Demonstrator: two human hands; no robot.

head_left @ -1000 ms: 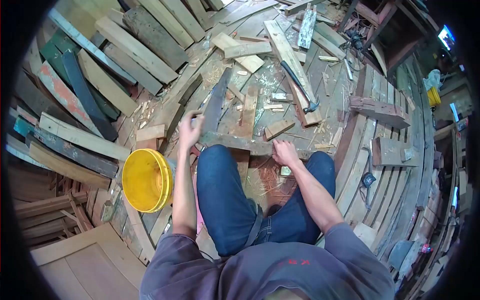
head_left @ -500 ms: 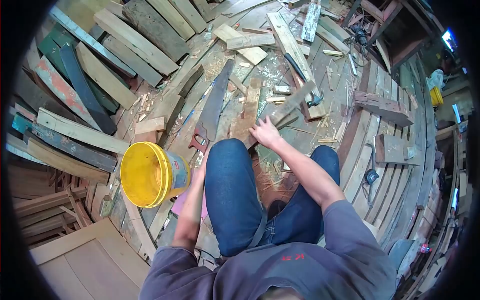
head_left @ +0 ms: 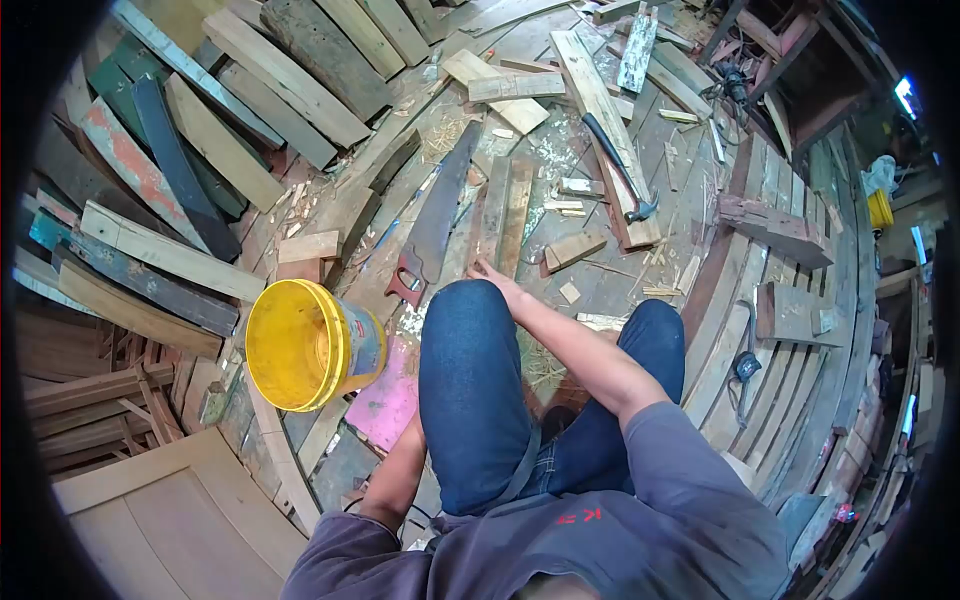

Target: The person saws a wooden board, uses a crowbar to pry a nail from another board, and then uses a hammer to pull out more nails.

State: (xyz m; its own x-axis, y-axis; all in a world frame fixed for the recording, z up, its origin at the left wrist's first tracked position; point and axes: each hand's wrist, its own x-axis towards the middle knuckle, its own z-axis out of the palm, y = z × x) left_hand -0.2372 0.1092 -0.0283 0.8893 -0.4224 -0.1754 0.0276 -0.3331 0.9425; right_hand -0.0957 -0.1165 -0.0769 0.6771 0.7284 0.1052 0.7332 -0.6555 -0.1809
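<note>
My right hand (head_left: 495, 285) is at the near end of a narrow wooden board (head_left: 491, 212), its fingers closed about that end. Part of this hand is hidden behind my left knee. A second board (head_left: 517, 215) lies alongside on the right. Left of them rests a handsaw (head_left: 440, 210), its red-brown handle toward me. My left forearm (head_left: 400, 468) reaches down beside my left leg, and the hand is out of sight behind the knee. Near that arm are a pink sheet (head_left: 385, 400) and a tilted yellow bucket (head_left: 293, 345).
A claw hammer (head_left: 618, 160) lies on a long plank at the upper right. A short wood block (head_left: 574, 252) sits before my knees. Timber pieces (head_left: 285, 80) line the left side. A slatted platform (head_left: 735, 300) stands at right, with a tape measure (head_left: 746, 367) on it.
My right hand has moved left and closer to my knee. The piece it held at a slant to the right now lies beside the other board. More of the pink sheet shows.
</note>
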